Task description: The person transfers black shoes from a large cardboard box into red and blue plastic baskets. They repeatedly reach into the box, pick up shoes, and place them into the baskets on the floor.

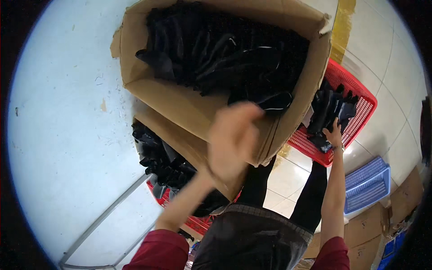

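My left hand (236,139) is smeared by motion over the near part of a large cardboard box (180,96). Its fingers point toward the dark, flat, shiny-edged pieces (216,49) packed inside; whether it holds one cannot be made out. To the right, my right hand (334,135) reaches down into a red plastic basket (353,74). Thumb and finger are spread apart against a stack of black folded pieces (332,108) in it; the other fingers are partly hidden. The exact kind of these black pieces does not show.
Below the box at left, more black pieces (162,164) fill another carton, with a red basket (195,223) under it. A pale blue surface (67,112) spans the left. Blue baskets (369,184) and flattened cardboard (366,225) lie on the tiled floor at right.
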The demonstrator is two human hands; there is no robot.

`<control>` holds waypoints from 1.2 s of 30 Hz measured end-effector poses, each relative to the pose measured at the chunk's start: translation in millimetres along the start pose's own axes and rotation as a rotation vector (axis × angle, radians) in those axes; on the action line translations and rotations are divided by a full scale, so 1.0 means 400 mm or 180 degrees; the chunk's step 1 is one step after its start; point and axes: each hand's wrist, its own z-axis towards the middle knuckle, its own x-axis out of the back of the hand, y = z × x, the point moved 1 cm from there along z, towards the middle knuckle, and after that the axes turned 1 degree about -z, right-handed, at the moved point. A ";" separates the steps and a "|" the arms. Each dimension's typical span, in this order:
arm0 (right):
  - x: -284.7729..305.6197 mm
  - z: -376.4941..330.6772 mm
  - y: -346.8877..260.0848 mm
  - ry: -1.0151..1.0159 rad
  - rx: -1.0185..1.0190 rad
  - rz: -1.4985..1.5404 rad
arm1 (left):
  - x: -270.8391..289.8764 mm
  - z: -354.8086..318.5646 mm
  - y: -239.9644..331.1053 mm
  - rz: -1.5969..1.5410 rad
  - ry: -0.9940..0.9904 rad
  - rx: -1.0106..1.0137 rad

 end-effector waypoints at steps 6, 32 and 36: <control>0.443 -0.203 -0.413 0.1506 0.0349 0.1887 | 0.387 0.361 -0.470 0.2775 0.0191 -0.0427; -0.005 0.226 -1.760 0.0321 0.1338 0.1645 | 0.363 0.563 -0.924 0.1493 0.0647 0.1475; -0.026 0.271 -1.762 0.0550 0.1490 0.2199 | 0.340 0.598 -0.907 0.1146 0.0861 0.1462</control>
